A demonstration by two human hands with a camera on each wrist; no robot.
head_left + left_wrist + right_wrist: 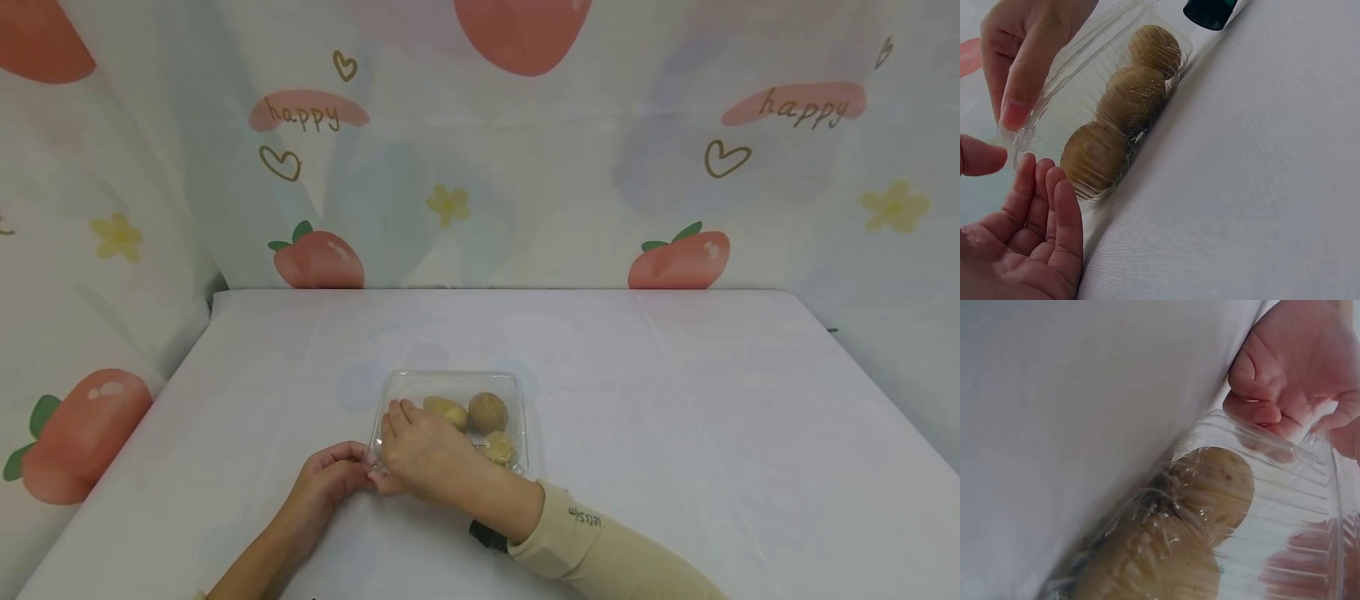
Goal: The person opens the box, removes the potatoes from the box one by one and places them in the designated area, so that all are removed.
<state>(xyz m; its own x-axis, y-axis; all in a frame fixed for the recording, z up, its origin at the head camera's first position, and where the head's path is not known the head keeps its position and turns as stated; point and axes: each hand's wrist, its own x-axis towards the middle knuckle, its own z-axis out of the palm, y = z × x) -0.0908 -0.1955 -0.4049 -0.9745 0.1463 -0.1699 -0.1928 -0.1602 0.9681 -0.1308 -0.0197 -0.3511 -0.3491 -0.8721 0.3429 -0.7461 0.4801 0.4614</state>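
A clear plastic clamshell box [457, 382] with several potatoes [487, 412] inside stands on the white table. In the left wrist view, potatoes [1094, 153] line up behind its ribbed front wall. My left hand [330, 483] holds the box's near left corner, thumb on one side and bent fingers on the other. Over the left part of the box lies my right hand [442, 458], its thumb down at the same corner and its fingers across the top. It hides part of the contents. In the right wrist view, the left hand [1297, 369] touches the corner, palm showing.
White cloth covers the table [675, 433]. A patterned curtain [525, 167] hangs behind and along the sides. Beneath the right wrist, a small dark object [487, 535] shows; the left wrist view has a dark green cylindrical end [1210, 12] near the box.
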